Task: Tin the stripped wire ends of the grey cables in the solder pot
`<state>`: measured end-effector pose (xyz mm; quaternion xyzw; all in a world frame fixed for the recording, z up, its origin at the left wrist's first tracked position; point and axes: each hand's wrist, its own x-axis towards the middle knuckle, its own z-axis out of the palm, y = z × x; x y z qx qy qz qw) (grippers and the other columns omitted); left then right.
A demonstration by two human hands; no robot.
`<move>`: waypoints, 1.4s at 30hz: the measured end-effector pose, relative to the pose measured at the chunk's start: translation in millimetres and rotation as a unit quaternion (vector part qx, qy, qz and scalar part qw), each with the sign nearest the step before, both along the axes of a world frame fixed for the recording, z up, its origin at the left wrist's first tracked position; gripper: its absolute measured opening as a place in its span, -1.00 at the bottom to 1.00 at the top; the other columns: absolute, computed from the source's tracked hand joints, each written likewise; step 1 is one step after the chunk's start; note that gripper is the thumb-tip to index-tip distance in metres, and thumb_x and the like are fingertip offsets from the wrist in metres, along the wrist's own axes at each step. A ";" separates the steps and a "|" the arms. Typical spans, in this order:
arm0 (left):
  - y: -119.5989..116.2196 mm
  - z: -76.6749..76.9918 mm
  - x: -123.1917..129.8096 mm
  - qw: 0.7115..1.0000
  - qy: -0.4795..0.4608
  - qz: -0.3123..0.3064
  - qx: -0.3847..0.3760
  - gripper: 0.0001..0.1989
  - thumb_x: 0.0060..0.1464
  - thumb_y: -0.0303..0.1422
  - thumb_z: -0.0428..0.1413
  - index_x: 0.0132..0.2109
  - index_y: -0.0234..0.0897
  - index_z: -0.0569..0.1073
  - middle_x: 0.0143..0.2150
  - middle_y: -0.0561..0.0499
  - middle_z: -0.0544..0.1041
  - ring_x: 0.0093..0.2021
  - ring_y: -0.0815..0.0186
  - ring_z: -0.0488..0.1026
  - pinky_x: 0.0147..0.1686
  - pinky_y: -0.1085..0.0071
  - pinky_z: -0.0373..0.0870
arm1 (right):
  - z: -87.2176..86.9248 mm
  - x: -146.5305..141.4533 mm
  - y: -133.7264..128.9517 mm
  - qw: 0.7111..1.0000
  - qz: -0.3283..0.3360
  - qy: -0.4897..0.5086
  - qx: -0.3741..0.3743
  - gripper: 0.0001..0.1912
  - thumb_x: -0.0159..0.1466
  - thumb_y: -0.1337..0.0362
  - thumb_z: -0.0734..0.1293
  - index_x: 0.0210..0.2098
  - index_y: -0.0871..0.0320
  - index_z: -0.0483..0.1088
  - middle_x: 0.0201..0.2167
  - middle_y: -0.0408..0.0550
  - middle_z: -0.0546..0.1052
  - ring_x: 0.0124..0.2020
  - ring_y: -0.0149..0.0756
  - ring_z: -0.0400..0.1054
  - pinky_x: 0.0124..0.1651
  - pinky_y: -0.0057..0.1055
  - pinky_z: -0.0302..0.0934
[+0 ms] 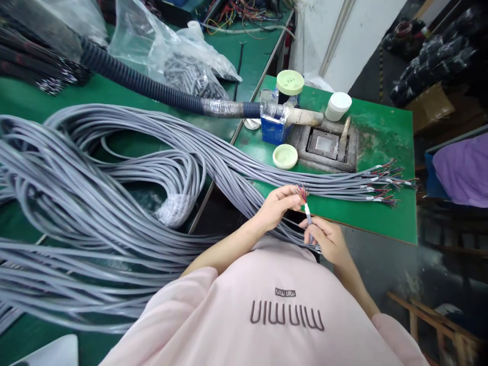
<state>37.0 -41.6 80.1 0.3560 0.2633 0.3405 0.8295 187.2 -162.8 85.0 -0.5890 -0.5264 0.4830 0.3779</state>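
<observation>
Between my hands a grey multi-core cable point(309, 220) stands nearly upright, with a white band below its fanned-out coloured wires. My right hand point(324, 238) is closed round the grey sheath. At the top, the fingers of my left hand point(282, 203) pinch the thin red and dark wires. Just beyond my hands, a bundle of grey cables point(324, 179) lies across the green bench, its stripped ends point(389, 185) fanned out to the right. More grey cable lengths run down beside my left forearm.
Large grey cable coils point(114, 213) cover the left bench. Behind my hands sits a solder pot point(324, 144) set into the bench, with a ribbed black hose point(152, 84) ending above it. A blue box point(273, 129), lidded tubs point(338, 105) and a pale green lid point(285, 156) stand around.
</observation>
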 end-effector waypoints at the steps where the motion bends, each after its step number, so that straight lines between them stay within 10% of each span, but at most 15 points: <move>1: 0.8 2.4 1.8 1.000 0.006 0.009 -0.007 -0.61 -0.16 -0.12 0.35 -0.28 -0.35 0.53 -0.45 0.06 0.50 -0.50 0.50 0.36 -0.43 0.53 0.33 | 0.0 -0.4 0.5 1.000 0.005 -0.004 0.000 -0.66 0.40 0.11 0.17 -0.10 0.14 0.49 -0.56 -0.17 0.50 -0.57 -0.45 0.30 -0.44 -0.50 0.22; 15: -11.3 0.9 17.9 0.988 -0.032 0.119 -0.089 -0.72 -0.11 -0.21 0.34 -0.41 -0.32 0.47 -0.52 0.11 0.46 -0.54 0.54 0.34 -0.50 0.58 0.26 | -3.6 -10.5 -2.3 0.992 -0.092 -0.047 0.077 -0.63 0.41 0.18 0.18 0.16 0.09 0.32 -0.47 -0.17 0.53 -0.44 -0.37 0.40 -0.25 -0.39 0.31; 21: -13.3 -3.8 22.6 0.985 -0.009 0.157 -0.066 -0.73 -0.08 -0.21 0.33 -0.36 -0.30 0.50 -0.45 0.10 0.51 -0.48 0.51 0.39 -0.45 0.55 0.31 | -13.4 -8.0 10.5 0.938 -0.080 -0.258 0.215 -0.53 0.35 0.23 0.25 0.25 0.03 0.27 -0.18 0.01 0.60 -0.23 -0.25 0.49 -0.05 -0.30 0.37; 29: -16.9 -15.6 15.8 0.960 0.046 0.237 0.143 -0.85 0.03 -0.28 0.28 -0.30 -0.27 0.56 -0.38 0.06 0.55 -0.36 0.43 0.47 -0.29 0.48 0.43 | 1.7 -4.1 34.0 0.908 -0.023 -0.364 0.205 -0.51 0.40 0.31 0.15 0.30 0.05 0.23 -0.04 0.00 0.59 -0.17 -0.27 0.54 -0.05 -0.41 0.38; 36: -16.1 -21.5 6.9 0.941 0.057 0.210 0.258 -0.71 0.09 -0.32 0.24 0.00 -0.17 0.55 -0.10 -0.06 0.56 -0.15 0.31 0.51 -0.13 0.39 0.47 | 16.8 2.3 50.9 0.938 -0.008 -0.309 0.156 -0.56 0.40 0.23 0.16 0.26 0.04 0.27 0.10 -0.02 0.52 -0.08 -0.24 0.52 -0.05 -0.37 0.38; 42: -10.6 -24.7 -10.5 0.928 0.048 0.212 0.304 -0.56 0.16 -0.36 0.18 0.19 -0.14 0.40 -0.07 -0.07 0.57 -0.13 0.32 0.52 -0.13 0.39 0.46 | 35.1 22.6 89.2 0.963 0.043 -0.241 0.112 -0.59 0.38 0.21 0.17 0.20 0.06 0.31 -0.36 -0.13 0.57 -0.50 -0.37 0.39 -0.33 -0.39 0.30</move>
